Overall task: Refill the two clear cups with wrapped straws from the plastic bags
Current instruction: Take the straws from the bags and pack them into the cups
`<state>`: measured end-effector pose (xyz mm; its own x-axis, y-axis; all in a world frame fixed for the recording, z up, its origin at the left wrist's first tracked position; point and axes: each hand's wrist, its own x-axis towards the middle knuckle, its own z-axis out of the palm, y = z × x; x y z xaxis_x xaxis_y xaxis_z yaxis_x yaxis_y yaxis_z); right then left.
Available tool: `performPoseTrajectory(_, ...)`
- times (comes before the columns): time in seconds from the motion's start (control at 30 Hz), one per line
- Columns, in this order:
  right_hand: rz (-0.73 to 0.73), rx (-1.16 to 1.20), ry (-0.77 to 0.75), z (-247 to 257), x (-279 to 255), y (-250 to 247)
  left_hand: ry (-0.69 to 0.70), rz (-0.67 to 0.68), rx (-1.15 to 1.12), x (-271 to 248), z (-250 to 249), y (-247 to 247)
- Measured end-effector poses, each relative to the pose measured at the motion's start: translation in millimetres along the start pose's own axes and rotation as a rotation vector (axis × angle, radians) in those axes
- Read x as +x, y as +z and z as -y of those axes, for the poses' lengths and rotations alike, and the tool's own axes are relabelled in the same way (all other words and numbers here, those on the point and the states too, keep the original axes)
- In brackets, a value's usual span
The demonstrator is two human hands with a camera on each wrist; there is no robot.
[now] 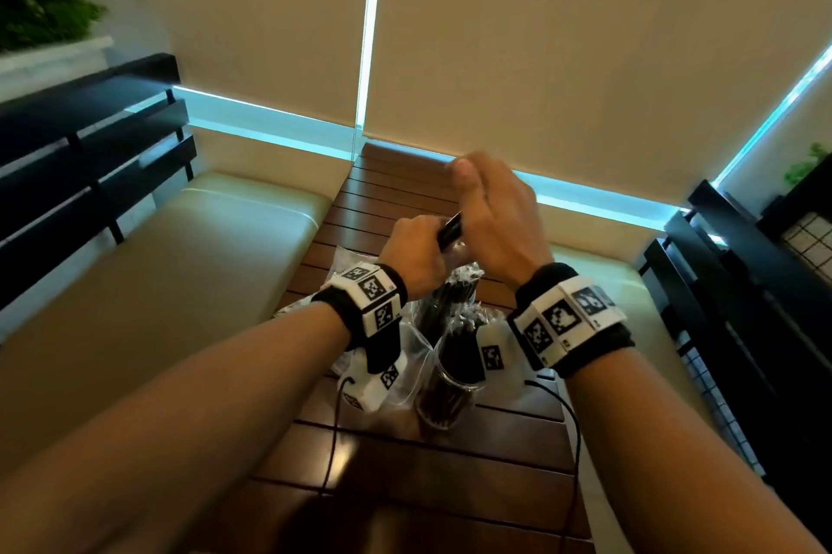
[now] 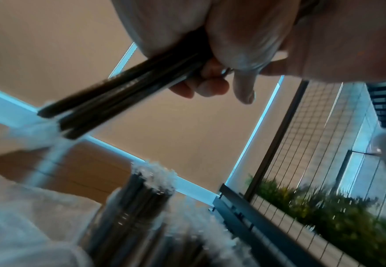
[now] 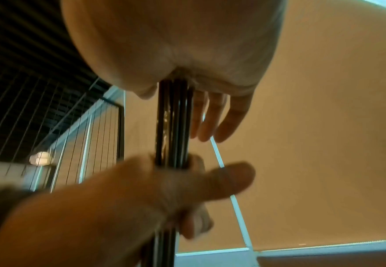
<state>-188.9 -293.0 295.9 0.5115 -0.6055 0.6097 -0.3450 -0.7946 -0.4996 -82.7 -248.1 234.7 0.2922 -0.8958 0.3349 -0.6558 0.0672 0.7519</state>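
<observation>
My left hand [image 1: 416, 252] grips a small bundle of black wrapped straws [image 1: 450, 230] above the table, fingers curled round it [image 2: 201, 84]. My right hand [image 1: 490, 211] is at the bundle's upper end, palm against it, thumb and fingers straight on either side of the straws [image 3: 173, 122]. Below the hands stand two clear cups, both holding black straws: the near cup [image 1: 445, 387] and the far cup [image 1: 450, 297]. Crumpled clear plastic bags [image 1: 405, 378] lie around the cups. The left wrist view shows a cup's straw tops [image 2: 141, 184] under the bundle [image 2: 123, 86].
The cups stand on a narrow brown slatted table [image 1: 405, 463] between two cream bench cushions [image 1: 180, 283]. Dark slatted bench backs [image 1: 90, 157] flank both sides. Beige blinds [image 1: 540, 36] hang behind. Black wrist cables [image 1: 335, 427] trail over the table.
</observation>
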Motion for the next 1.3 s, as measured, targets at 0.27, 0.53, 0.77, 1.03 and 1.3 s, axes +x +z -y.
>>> performPoseTrajectory(0.27,-0.034,-0.318,0.043,-22.8,-12.2,-7.8,0.063,0.129,0.029,0.0,0.4,19.6)
performPoseTrajectory(0.53,0.107,-0.464,0.257,-58.7,-14.4,-52.6,-0.125,0.621,0.327,-22.7,60.4,38.3)
performPoseTrajectory(0.77,0.177,-0.511,0.272,-64.7,-23.5,-37.8,-0.149,0.62,0.423,-28.5,68.1,72.3)
performPoseTrajectory(1.03,0.401,-0.537,0.225,-90.4,-64.7,16.1,-0.087,0.596,0.498,-28.9,76.0,92.1)
performPoseTrajectory(1.3,0.365,-0.647,0.16,-133.5,-119.9,54.6,-0.076,0.666,0.556,-27.5,77.4,100.2)
